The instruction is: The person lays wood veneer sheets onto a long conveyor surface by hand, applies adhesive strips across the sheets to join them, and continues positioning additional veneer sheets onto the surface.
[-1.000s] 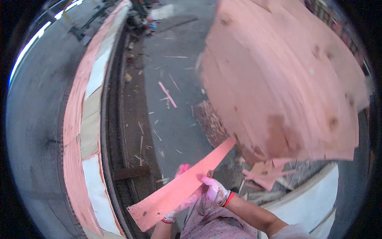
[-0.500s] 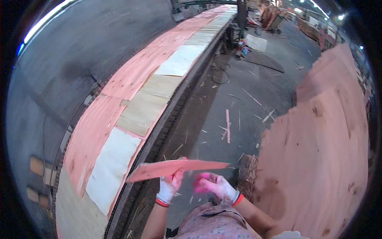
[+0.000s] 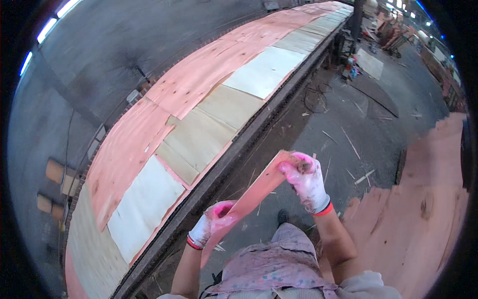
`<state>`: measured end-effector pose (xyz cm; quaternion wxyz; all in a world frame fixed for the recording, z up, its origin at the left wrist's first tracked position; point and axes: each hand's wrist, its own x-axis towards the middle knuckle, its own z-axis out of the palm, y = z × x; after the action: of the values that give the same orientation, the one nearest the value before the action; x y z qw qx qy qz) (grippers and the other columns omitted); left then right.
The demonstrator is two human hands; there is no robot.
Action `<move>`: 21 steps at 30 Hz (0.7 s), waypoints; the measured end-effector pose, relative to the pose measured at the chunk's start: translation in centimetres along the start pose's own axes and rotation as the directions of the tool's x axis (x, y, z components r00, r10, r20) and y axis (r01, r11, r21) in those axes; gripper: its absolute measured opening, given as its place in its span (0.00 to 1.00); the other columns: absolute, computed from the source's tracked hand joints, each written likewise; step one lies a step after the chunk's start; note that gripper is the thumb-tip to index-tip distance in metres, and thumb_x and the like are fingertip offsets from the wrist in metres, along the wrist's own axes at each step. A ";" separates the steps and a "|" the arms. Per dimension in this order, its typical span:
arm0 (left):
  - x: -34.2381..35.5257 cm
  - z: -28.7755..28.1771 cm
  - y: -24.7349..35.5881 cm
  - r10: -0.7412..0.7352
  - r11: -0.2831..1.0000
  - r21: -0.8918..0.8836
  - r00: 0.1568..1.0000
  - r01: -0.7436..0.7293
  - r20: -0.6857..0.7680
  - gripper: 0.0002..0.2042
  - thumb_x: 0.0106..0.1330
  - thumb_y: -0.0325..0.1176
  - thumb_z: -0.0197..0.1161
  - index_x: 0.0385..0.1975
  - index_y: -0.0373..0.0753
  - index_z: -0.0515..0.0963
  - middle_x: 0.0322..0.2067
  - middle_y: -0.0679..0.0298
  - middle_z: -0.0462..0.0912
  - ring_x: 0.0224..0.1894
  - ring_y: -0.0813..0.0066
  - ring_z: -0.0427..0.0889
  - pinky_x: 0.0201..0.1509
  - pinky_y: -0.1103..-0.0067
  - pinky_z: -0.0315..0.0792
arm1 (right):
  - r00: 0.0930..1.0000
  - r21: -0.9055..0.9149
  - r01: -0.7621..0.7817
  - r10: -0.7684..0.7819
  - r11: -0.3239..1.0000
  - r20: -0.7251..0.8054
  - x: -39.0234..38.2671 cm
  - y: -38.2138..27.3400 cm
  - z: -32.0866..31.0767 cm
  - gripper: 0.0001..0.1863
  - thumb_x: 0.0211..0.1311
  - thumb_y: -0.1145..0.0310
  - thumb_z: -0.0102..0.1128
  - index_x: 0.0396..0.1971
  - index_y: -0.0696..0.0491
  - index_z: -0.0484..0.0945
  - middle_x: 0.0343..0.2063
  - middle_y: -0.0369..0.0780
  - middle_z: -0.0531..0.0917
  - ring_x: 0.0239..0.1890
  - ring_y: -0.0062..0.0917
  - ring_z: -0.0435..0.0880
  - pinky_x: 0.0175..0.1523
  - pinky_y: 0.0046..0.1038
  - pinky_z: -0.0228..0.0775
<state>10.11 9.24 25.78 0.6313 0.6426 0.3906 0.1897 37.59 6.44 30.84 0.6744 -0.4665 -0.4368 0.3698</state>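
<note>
Both my hands, in white gloves stained pink at the fingers, hold a narrow strip of pinkish wood veneer [image 3: 259, 189] in front of my body. My left hand [image 3: 215, 223] grips the strip toward its lower part, fingers wrapped on its edge. My right hand [image 3: 303, 177] pinches its upper end, the fingers closed on the edge. The strip is tilted, its upper end to the right. To the left runs a long bench [image 3: 199, 187] covered with pink veneer sheets [image 3: 132, 149] and pale veneer pieces [image 3: 144, 194] laid along its near side.
A large stack of pinkish veneer sheets [image 3: 403, 224] with ragged edges stands at my right. Thin wood scraps [image 3: 351, 143] litter the grey floor [image 3: 368, 129]. A coiled cable [image 3: 317, 97] lies beside the bench. A dark post [image 3: 356, 25] rises at its far end.
My right hand, apart from the veneer strip before, now grips its upper end. The strip has swung from nearly level to a steep tilt. The view has shifted toward the bench.
</note>
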 end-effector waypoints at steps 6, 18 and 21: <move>5.6 -3.3 2.1 -0.206 0.969 -0.167 0.970 0.184 -0.127 0.16 0.58 0.37 0.64 0.43 0.33 0.78 0.33 0.71 0.81 0.37 0.85 0.75 0.44 0.83 0.70 | 0.914 0.163 -0.405 0.393 0.899 0.102 13.7 3.1 1.5 0.10 0.54 0.74 0.65 0.37 0.58 0.79 0.31 0.32 0.82 0.30 0.12 0.77 0.36 0.15 0.69; 15.6 -19.2 -4.9 -0.455 0.867 -0.005 0.789 0.498 -0.414 0.17 0.55 0.33 0.66 0.41 0.29 0.77 0.28 0.63 0.82 0.31 0.82 0.76 0.38 0.81 0.72 | 0.525 -0.367 -0.435 0.563 0.822 0.639 32.8 14.3 12.7 0.13 0.57 0.67 0.63 0.36 0.61 0.77 0.23 0.33 0.79 0.24 0.13 0.78 0.30 0.18 0.69; 18.6 -23.1 -7.9 -0.271 0.868 0.221 0.798 0.444 -0.538 0.23 0.53 0.43 0.67 0.44 0.33 0.76 0.32 0.54 0.83 0.36 0.66 0.82 0.43 0.74 0.74 | 0.635 -0.418 -0.455 0.616 0.786 0.467 36.1 20.6 16.5 0.16 0.57 0.64 0.62 0.40 0.60 0.76 0.23 0.32 0.78 0.22 0.14 0.77 0.28 0.18 0.71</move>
<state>2.56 37.55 16.60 0.4163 0.5843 0.6798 0.1522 32.72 50.21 23.09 0.2979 -0.5237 -0.5056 0.6176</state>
